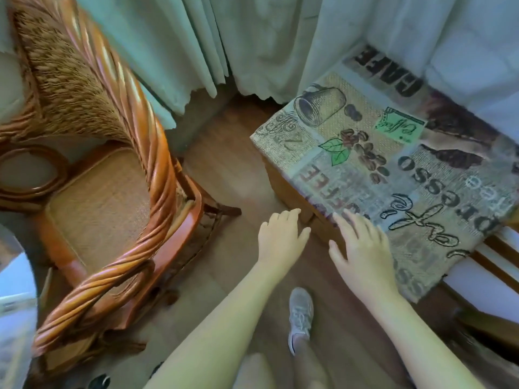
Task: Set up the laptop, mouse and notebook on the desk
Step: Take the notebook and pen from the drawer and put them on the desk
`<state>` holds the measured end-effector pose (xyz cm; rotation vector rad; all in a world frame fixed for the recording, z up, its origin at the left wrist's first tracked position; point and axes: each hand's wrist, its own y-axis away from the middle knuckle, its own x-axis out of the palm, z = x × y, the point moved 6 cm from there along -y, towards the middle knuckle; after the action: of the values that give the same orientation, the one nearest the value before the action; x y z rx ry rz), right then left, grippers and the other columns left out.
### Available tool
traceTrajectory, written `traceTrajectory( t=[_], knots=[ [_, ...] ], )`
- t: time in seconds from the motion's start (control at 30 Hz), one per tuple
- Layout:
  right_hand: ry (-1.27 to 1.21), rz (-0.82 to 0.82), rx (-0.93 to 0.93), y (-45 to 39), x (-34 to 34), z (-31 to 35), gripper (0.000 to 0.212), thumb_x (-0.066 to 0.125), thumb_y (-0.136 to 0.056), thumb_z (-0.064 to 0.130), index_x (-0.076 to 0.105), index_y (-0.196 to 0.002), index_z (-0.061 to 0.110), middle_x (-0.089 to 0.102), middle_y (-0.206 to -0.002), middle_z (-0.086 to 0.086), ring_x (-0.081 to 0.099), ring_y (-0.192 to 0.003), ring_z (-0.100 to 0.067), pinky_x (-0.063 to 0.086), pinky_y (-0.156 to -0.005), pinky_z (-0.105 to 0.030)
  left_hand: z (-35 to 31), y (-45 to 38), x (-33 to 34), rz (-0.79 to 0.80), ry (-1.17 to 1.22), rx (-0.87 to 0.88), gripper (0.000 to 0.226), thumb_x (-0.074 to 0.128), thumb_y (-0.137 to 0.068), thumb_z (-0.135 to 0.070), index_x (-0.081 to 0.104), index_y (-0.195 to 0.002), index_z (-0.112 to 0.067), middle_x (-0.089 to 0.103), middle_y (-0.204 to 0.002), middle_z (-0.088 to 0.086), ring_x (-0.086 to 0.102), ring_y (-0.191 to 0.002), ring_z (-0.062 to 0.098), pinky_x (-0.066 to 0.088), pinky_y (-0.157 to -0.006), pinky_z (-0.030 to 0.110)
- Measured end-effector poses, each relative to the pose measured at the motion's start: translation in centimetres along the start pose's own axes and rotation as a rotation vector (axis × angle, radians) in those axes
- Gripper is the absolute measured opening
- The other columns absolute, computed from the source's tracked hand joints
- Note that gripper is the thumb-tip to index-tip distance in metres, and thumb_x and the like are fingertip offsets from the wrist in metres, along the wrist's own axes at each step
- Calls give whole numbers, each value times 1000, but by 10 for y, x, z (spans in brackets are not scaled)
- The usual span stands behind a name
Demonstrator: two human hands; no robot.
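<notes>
A small desk (283,175) stands at the right, covered by a cloth (415,175) printed with coffee words and beans. Nothing lies on the cloth. My left hand (280,234) hovers with relaxed fingers just off the desk's near corner and holds nothing. Over the cloth's near edge my right hand (362,248) spreads its fingers, empty; whether it touches the cloth I cannot tell. No laptop, mouse or notebook is in view.
A wicker chair (112,169) with a twisted wooden frame stands at the left. Pale curtains (224,43) hang behind chair and desk. A grey shoe (300,315) stands on the wooden floor (224,169) between them. White slatted furniture (491,262) sits at the right edge.
</notes>
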<state>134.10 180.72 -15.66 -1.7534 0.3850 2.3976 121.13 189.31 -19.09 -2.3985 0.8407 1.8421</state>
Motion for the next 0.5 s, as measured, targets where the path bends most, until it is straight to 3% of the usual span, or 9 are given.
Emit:
traceTrajectory(
  t=[0.13,0.23,0.4,0.5],
  knots=[
    [-4,-3,43,-24,38,-17,55,55,-90,29,40,-140,11,39,-148,-10,37,-135,-29,32,-109,-52,11,-36,50,17,7,-7,65,28,-97,-57,38,-143,-13,58,-132,6,51,-119,27,43,-89,40],
    [19,-13,86,-38,66,-26,56,42,-96,37,31,-145,11,26,-155,-10,25,-142,-26,22,-115,-50,21,-56,85,72,81,-43,90,4,-82,-70,32,-146,-13,54,-135,7,48,-122,27,41,-91,42],
    [148,-50,151,-57,90,-26,62,28,-96,47,20,-150,16,16,-158,-8,17,-145,-27,15,-115,-53,29,-82,133,165,474,-93,95,11,-78,-81,22,-149,-20,54,-136,12,51,-119,35,46,-91,46],
    [207,-104,208,-56,94,-24,60,25,-97,47,20,-150,19,17,-158,-7,18,-144,-29,17,-114,-54,23,-91,147,207,803,-174,99,11,-76,-84,12,-152,-20,43,-149,11,47,-129,33,42,-101,42]
  ],
)
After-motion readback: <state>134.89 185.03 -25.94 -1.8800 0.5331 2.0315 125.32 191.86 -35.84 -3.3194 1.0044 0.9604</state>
